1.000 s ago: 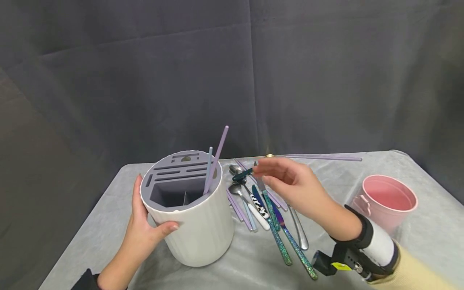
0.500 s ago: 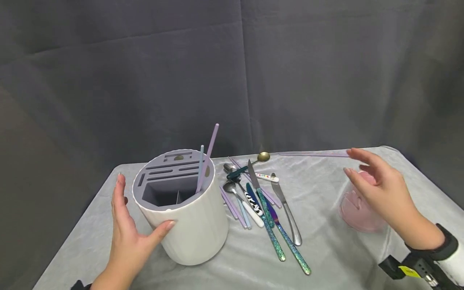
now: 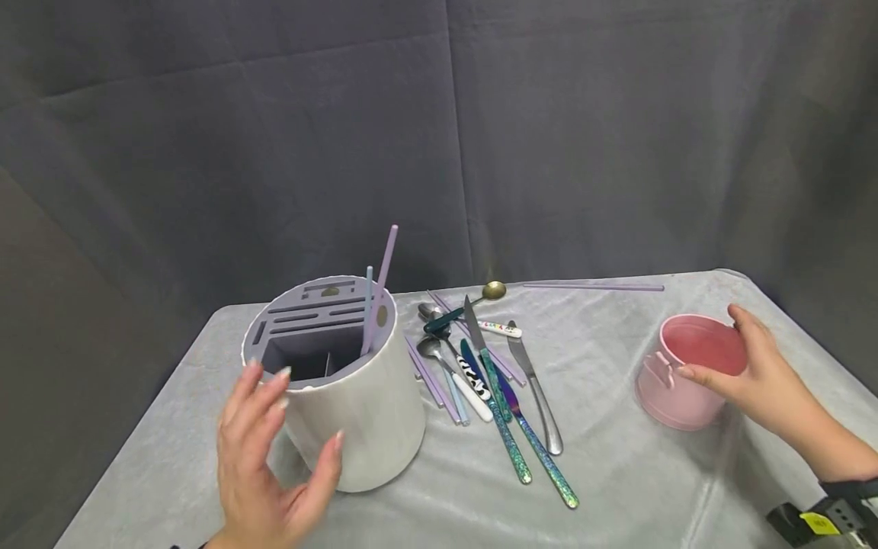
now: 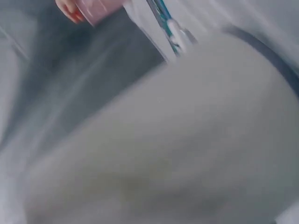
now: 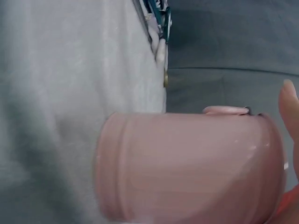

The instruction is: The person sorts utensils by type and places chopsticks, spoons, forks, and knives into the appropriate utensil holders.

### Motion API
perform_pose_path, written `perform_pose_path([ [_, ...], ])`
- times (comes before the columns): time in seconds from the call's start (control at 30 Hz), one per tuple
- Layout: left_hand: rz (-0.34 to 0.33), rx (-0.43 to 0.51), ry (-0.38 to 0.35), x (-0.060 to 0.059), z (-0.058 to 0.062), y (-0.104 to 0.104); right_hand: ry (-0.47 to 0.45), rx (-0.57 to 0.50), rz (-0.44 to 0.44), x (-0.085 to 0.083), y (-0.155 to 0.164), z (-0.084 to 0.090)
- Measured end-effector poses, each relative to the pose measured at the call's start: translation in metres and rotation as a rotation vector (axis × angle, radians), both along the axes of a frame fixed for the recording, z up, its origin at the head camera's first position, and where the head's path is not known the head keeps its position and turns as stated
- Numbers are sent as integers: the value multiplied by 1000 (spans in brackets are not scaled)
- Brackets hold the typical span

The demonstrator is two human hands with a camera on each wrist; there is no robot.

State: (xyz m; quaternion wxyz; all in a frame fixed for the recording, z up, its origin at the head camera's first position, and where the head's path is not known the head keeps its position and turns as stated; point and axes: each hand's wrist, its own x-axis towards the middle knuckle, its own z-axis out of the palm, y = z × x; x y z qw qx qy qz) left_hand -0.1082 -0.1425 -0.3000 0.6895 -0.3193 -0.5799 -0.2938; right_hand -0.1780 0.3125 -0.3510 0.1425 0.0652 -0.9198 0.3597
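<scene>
Pink bucket [image 3: 686, 374] near table edge — right hand [image 3: 761, 381] apparently gripping rim.

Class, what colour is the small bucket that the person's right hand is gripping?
Pink; the bucket shows best in the head view, gripped by the right hand.

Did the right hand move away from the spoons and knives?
Yes. The right hand has gone from above the cutlery pile rightward across the table to the pink bucket, where its fingers now curl round the rim.
</scene>
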Motion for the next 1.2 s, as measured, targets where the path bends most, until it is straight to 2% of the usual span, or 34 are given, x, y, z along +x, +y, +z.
perform_pose_path([
  [0.07, -39, -88, 31, 1, 1, 9, 19, 4, 3, -1, 2, -5],
  [0.13, -80, -181, 8, 3, -1, 17, 52, 16, -1, -1, 3, -9],
  [0.2, -120, -258, -72, 3, -6, 27, 80, 31, -2, -1, 5, -11],
  [0.23, -142, -284, -148, 4, -10, 33, 93, 38, -2, -1, 5, -12],
  [0.27, -160, -303, -240, 4, -15, 39, 109, 49, -7, -1, 6, -13],
  [0.33, -192, -313, -494, 5, -23, 52, 121, 57, -12, -2, 7, -13],
  [0.43, -214, -243, -914, 1, -32, 77, 125, 64, -26, -2, 9, -13],
  [0.5, -212, -179, -1161, -7, -34, 92, 127, 63, -36, -3, 10, -14],
  [0.53, -216, -139, -1253, -13, -34, 100, 127, 65, -43, -3, 10, -15],
  [0.6, -192, -92, -1388, -25, -35, 113, 132, 64, -49, -4, 10, -16],
  [0.67, -145, -83, -1472, -37, -37, 124, 138, 58, -49, -5, 10, -17],
  [0.93, 8, -115, -1653, -76, -40, 146, 125, 44, -40, -7, 8, -18],
  [1.03, 95, -141, -1672, -85, -44, 151, 120, 46, -38, -7, 8, -17],
  [1.2, 228, -201, -1700, -94, -54, 162, 135, 49, -38, -6, 9, -17],
])
